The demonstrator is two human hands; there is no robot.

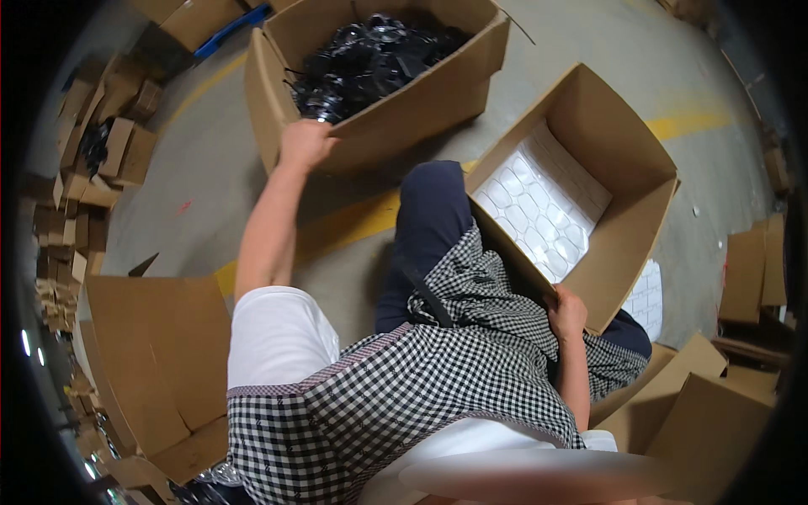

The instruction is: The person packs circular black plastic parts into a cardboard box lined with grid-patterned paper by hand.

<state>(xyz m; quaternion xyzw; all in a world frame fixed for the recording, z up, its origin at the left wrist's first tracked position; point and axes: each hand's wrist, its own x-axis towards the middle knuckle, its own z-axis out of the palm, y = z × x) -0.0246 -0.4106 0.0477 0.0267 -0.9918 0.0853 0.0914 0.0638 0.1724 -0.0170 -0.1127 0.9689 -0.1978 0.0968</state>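
1. Nearest the camera, a black-and-white checked apron [404, 396] over a white sleeve covers the seated person's front, with dark trousers [425, 227] stretched out ahead over the grey concrete floor [202, 185].
2. Reaching far forward, the left hand [305, 141] rests on the near rim of a large cardboard box [404, 109]; its fingers curl over the edge, but I cannot tell whether they grip the rim or one of the parts inside.
3. That box stands on the floor ahead and is heaped with small shiny black parts [370, 55], round and tangled together.
4. Lower right, the right hand [566, 313] closes on the lower corner of a second cardboard box [614, 168], which leans tilted against the person's knee.
5. Inside this tilted box lies a white moulded tray [539, 206] with rows of hollow pockets that look unfilled; another white tray [646, 299] shows just beside the box, below it.
6. Judging from the pose, the tilted box could slide off the knee if the right hand loosens, and its tray could slip out.
7. The long stretch of the left arm could also pull the box of parts over, or drag parts over the rim.
8. Folded cardboard [160, 370] lies at the left, small cartons [93, 177] pile up at the far left, and more flattened boxes [715, 412] crowd the right, leaving little room to shift either box.
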